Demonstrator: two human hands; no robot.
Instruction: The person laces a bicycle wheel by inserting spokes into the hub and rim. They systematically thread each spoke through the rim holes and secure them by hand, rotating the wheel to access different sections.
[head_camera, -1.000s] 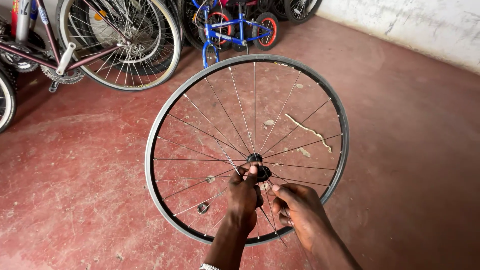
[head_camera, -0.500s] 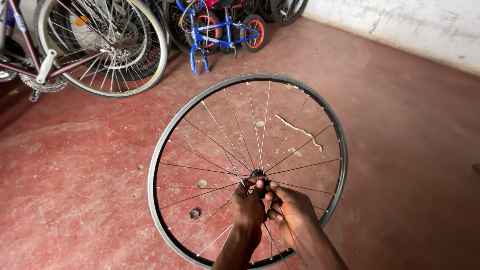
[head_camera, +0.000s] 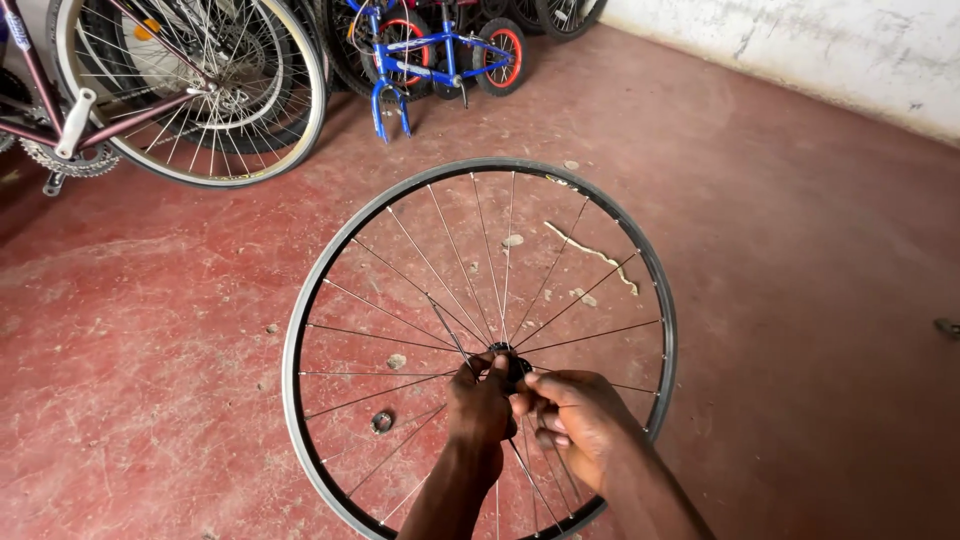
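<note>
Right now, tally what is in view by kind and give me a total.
Bare wheel rim with spokes, held at its hub: 1
Hands on the hub: 2, left hand and right hand
Maroon bicycle, partly in view: 1
Small blue bicycle: 1
Light strip lying on the red floor: 1
Total: 6
</note>
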